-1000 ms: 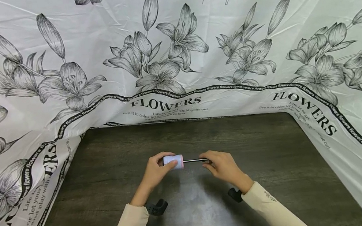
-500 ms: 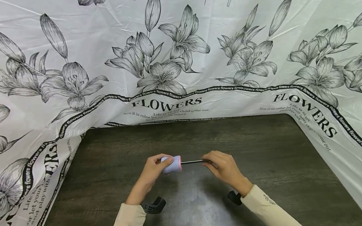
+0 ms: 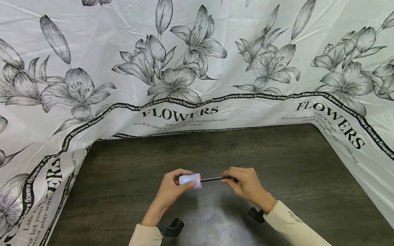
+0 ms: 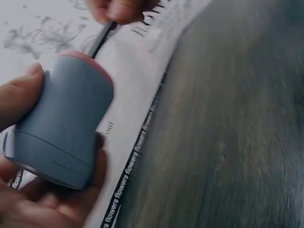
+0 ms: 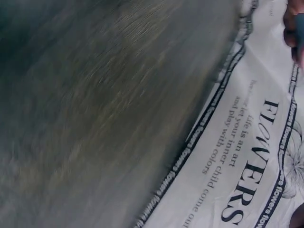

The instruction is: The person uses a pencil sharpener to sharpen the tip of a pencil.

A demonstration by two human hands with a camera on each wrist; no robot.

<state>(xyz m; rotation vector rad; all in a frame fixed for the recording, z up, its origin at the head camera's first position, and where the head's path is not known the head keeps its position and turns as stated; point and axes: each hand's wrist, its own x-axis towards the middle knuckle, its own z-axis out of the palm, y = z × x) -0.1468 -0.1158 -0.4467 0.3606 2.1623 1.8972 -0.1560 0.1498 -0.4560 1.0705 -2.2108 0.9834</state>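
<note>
A pale lavender-blue pencil sharpener (image 3: 187, 178) with a pink rim is held in my left hand (image 3: 169, 189), above the table. In the left wrist view the sharpener (image 4: 66, 109) looks grey-blue; the thumb lies along one side and the fingers wrap under its base. A thin dark pencil (image 3: 211, 179) enters the pink end. My right hand (image 3: 246, 180) pinches the pencil's other end between thumb and fingers, facing the left hand. The pencil's tip is hidden inside the sharpener. The right wrist view catches only slivers of the sharpener (image 5: 300, 28) and hands at its right edge.
A dark wood-grain table (image 3: 200, 150) lies under both hands. White cloth (image 3: 250, 113) printed with black flowers and lettering rises behind the table and along its sides. Each wrist wears a black strap with a camera mount (image 3: 172, 228).
The left hand first turned the sharpener slightly with its thumb on top, then came back right; the thumb now lies lower. The right hand keeps its pinch on the pencil, which now slopes slightly differently.
</note>
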